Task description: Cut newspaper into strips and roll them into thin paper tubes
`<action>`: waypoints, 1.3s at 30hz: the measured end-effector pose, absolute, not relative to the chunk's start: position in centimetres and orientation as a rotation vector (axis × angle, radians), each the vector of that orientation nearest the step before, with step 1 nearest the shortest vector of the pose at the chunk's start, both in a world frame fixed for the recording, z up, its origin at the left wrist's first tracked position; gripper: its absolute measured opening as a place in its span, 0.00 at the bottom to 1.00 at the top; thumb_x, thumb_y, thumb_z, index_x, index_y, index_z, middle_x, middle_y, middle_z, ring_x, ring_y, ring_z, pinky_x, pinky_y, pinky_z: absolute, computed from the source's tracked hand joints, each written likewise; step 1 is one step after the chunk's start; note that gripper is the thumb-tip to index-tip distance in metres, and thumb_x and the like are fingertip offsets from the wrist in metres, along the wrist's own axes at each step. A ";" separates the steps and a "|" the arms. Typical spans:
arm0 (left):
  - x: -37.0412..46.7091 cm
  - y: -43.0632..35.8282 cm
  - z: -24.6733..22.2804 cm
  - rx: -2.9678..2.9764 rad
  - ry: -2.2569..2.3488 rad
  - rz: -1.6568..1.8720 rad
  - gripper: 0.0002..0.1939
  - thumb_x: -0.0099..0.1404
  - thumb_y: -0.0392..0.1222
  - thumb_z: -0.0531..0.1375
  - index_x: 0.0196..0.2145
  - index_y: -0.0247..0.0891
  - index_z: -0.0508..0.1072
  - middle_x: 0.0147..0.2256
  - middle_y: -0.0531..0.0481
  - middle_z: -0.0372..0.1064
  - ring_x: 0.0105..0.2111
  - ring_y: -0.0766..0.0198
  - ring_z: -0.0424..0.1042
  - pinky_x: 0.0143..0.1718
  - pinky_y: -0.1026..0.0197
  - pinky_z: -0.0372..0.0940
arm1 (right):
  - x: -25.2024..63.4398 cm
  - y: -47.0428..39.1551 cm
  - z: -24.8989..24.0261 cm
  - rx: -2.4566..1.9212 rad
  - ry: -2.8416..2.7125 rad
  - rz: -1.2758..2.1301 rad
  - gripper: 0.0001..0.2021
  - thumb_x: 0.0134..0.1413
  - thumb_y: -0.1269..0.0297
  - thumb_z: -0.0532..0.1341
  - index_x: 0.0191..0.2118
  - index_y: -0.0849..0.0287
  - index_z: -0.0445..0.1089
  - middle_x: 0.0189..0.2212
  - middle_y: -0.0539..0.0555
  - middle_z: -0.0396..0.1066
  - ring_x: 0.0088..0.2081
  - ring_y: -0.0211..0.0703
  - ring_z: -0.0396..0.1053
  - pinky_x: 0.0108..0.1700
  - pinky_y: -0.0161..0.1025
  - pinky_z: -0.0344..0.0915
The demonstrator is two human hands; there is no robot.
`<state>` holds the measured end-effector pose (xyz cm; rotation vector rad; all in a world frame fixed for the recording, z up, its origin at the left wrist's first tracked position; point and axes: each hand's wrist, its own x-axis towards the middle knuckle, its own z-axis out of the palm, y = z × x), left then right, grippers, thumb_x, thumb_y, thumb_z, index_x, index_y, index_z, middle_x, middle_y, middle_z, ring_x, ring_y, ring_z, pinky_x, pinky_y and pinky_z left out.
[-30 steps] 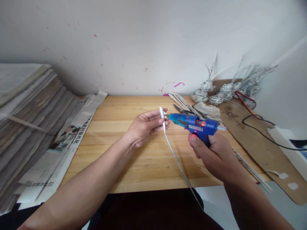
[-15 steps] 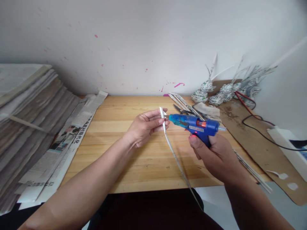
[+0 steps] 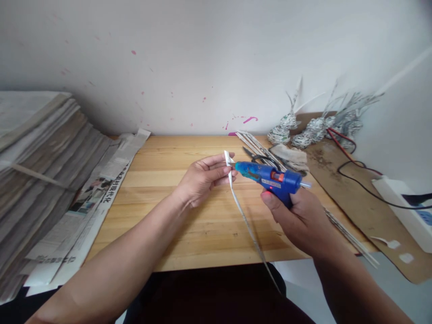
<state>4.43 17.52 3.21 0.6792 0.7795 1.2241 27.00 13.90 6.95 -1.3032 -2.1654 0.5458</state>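
Note:
A long thin white paper strip (image 3: 240, 209) is pinched near its upper end between the thumb and fingers of my left hand (image 3: 208, 176), over the middle of the wooden table (image 3: 151, 180). Its lower part hangs down past the table's front edge. My right hand (image 3: 297, 216) is wrapped round the handle of a blue glue gun (image 3: 266, 175) with a red light lit. The gun's nozzle points left and is at the strip, just beside my left fingertips. Whether any glue has come out is too small to tell.
Stacked newspapers (image 3: 40, 148) rise at the left, with loose sheets (image 3: 101, 184) beside them. Behind the gun are black scissors (image 3: 259, 157), paper sticks (image 3: 251, 143) and a cloth (image 3: 288, 154). Woven paper figures (image 3: 281, 130), brown board (image 3: 340, 180), cables and a white power strip (image 3: 401, 209) are at the right.
My right hand and the glue gun have moved slightly left, bringing the nozzle closer onto the strip. The view has shifted a little. My left hand keeps its pinch.

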 end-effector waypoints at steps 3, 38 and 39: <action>4.4 17.5 3.3 0.690 0.794 1.228 0.18 0.57 0.29 0.68 0.46 0.35 0.80 0.36 0.45 0.79 0.34 0.65 0.79 0.41 0.62 0.75 | 27.1 13.7 7.2 -1.310 -2.159 0.457 0.16 0.64 0.54 0.57 0.27 0.56 0.63 0.22 0.49 0.65 0.25 0.40 0.63 0.29 0.39 0.58; 4.2 17.4 3.4 0.698 0.899 1.155 0.20 0.58 0.29 0.67 0.49 0.39 0.77 0.35 0.46 0.78 0.34 0.63 0.79 0.35 0.63 0.77 | 47.4 17.2 2.1 -1.861 -2.497 -0.487 0.25 0.68 0.61 0.51 0.66 0.65 0.61 0.54 0.66 0.73 0.51 0.60 0.69 0.53 0.52 0.63; 4.1 17.4 3.4 0.698 0.890 1.157 0.20 0.58 0.29 0.67 0.49 0.39 0.77 0.35 0.46 0.78 0.34 0.63 0.79 0.36 0.63 0.77 | 47.4 17.1 2.1 -1.883 -2.487 -0.473 0.26 0.67 0.61 0.51 0.66 0.65 0.61 0.55 0.67 0.73 0.52 0.60 0.69 0.53 0.52 0.64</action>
